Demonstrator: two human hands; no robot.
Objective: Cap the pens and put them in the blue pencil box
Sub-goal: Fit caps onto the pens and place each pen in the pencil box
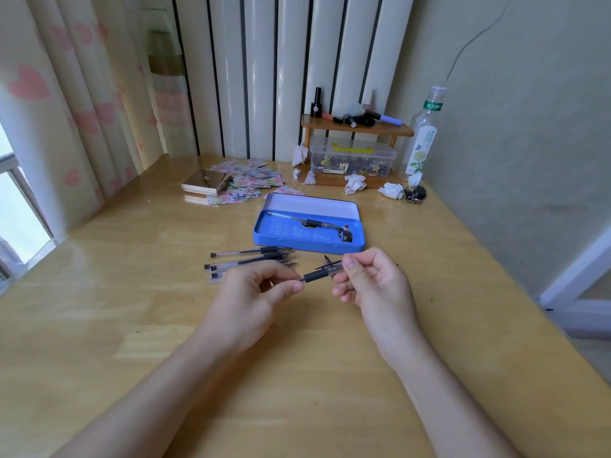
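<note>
1. A pale wooden desk [132, 309] fills the view, with glossy patches on its left half.
2. At 12 o'clock, white wall panels [264, 77] with dark gaps rise behind the desk; at 9 o'clock hangs a curtain [66, 94] printed with pink hearts beside a window [16, 209]; at 3 o'clock stands a plain wall [529, 127].
3. The blue pencil box [309, 241] lies open just past the hands, lid tipped back, with one capped pen [307, 221] lying inside along its far edge.
4. The left hand [254, 292] pinches the grip end of a pen [314, 276] between thumb and fingers.
5. The right hand [373, 279] is closed on a cap [330, 264] at that pen's tip; whether the cap is fully seated cannot be told.
6. Loose pens [251, 257] lie side by side at 10 o'clock from the hands, touching the desk.
7. Farther back: a small wooden shelf [357, 128] over a clear plastic box [353, 158], crumpled tissues [355, 183], a bottle [421, 140], and scattered cards [254, 180].
</note>
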